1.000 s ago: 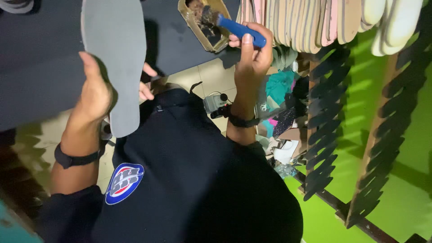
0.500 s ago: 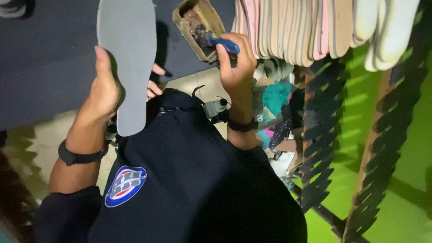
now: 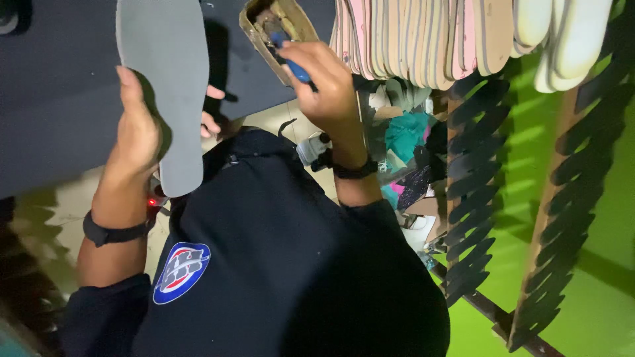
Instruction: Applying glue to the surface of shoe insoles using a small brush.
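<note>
The left hand (image 3: 135, 132) is holding a grey insole (image 3: 165, 79) up in front of the dark desk (image 3: 53, 92). Its grip is closed round the insole's left edge, the thumb lying along that edge and the fingertips (image 3: 211, 109) showing past the right edge. The insole is standing nearly upright in the picture, its narrow end pointing down toward the person's chest and its top running out of the frame.

The right hand (image 3: 324, 86) is gripping a blue brush handle (image 3: 291, 59) — the fingers are wrapped tight around it, so only the upper part of the handle is showing. The brush's head is sitting inside a grubby tan tin (image 3: 278, 33) that is resting on the desk just above the hand. The bristles are too smeared and dark to make out clearly.

Both wrists are wearing black bands, the left band (image 3: 112, 233) and the right band (image 3: 354, 170). A dark jacket (image 3: 284, 264) with a round blue, white and red badge (image 3: 182, 272) is filling the lower middle of the view.

To the right of the tin, a row of pink, tan and cream soles (image 3: 430, 36) is standing on edge, packed side by side. Below them, toothed dark racks (image 3: 469, 185) are leaning over a green floor (image 3: 595, 218) — scraps of teal and pink material (image 3: 403, 139) are lying heaped beside the right forearm.
</note>
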